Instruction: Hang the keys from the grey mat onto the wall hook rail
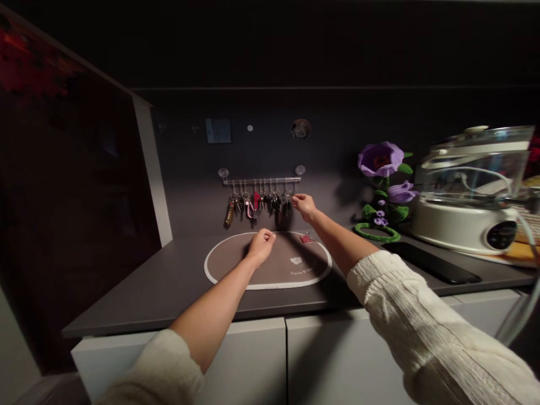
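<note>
A clear rail (261, 181) on the dark wall carries a row of hooks with several key bunches, among them a red one (256, 201) and a brown tag (229, 214). My right hand (304, 207) is raised to the rail's right end. Its thumb and fingers are pinched together at the ring of the rightmost bunch of keys (288, 207). Over the oval brown mat (232, 264), my left hand (262, 245) is closed with curled fingers; what it holds, if anything, is hidden. A small red tag (306, 239) lies at the mat's back right.
To the right stand a purple crocheted flower (381, 160) on a green ring base (377, 232) and a white appliance (459, 225) with a clear top. A black phone (430, 262) lies before them. A dark cabinet (270, 45) overhangs the counter (139, 292).
</note>
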`<state>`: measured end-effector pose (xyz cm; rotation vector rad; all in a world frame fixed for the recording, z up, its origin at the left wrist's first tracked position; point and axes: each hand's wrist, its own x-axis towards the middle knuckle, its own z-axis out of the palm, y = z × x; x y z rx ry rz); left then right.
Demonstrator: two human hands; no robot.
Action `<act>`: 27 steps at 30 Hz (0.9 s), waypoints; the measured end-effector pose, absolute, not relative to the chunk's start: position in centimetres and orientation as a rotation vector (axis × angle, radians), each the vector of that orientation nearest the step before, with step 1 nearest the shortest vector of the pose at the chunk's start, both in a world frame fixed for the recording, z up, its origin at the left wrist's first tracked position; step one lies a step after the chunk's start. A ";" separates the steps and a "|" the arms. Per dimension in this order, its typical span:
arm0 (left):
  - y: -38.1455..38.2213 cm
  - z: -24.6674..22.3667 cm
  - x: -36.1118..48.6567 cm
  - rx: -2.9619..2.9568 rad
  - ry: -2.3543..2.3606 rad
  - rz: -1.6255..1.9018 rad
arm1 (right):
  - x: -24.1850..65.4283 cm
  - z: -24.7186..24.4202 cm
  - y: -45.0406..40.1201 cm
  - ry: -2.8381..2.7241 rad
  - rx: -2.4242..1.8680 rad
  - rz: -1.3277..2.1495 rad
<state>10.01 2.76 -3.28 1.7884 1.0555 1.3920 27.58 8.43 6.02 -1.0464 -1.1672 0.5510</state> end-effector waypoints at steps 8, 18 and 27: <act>1.8 -2.9 9.9 1.803 0.957 1.337 | 28.8 4.1 3.8 -1.095 -1.071 0.689; 1.5 -2.7 9.8 1.886 0.950 1.280 | 31.1 -0.5 0.8 -1.293 -1.617 0.244; 1.3 -2.8 9.7 1.903 0.969 1.219 | 32.4 -1.4 1.9 -1.470 -1.713 0.128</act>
